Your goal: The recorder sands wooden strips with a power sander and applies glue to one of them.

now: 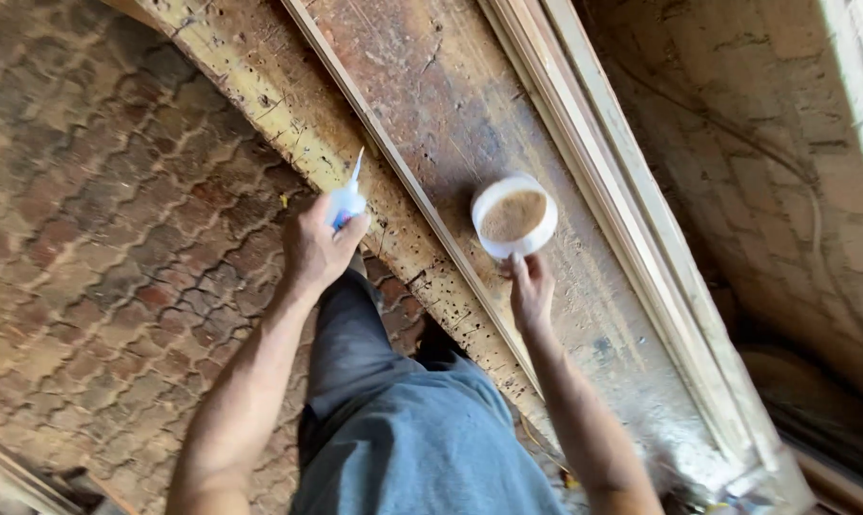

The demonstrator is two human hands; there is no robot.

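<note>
On the left we see a brick-paved floor (pixel 107 219), interlocking reddish pavers that run wide and bare up to the near-left edge of the long wooden surface (pixel 451 105). That edge (pixel 288 124) is a pale, yellowish board, pitted and stained, slanting from far left to near right.

Our left hand (pixel 312 250) hangs over this edge, its fingers (pixel 348 234) wrapped closed around a small squeeze bottle (pixel 346 200): white-blue body, thin pale nozzle pointing far and slightly right. Any label on it is too small for us to make out.

Further right, a thin raised strip (pixel 403 181) crosses the dark, worn middle of the surface. Beyond it stands a round white cup (pixel 514 217) filled with tan, sawdust-like powder, with bare board all round it. Our right hand (pixel 530 286) reaches to it from the near side, fingers (pixel 519 267) touching the cup's near rim; we cannot tell whether they pinch it or merely rest there.

On the right, pale wooden mouldings (pixel 622 219) run alongside the surface, and past them lies a brick wall (pixel 765 143).
</note>
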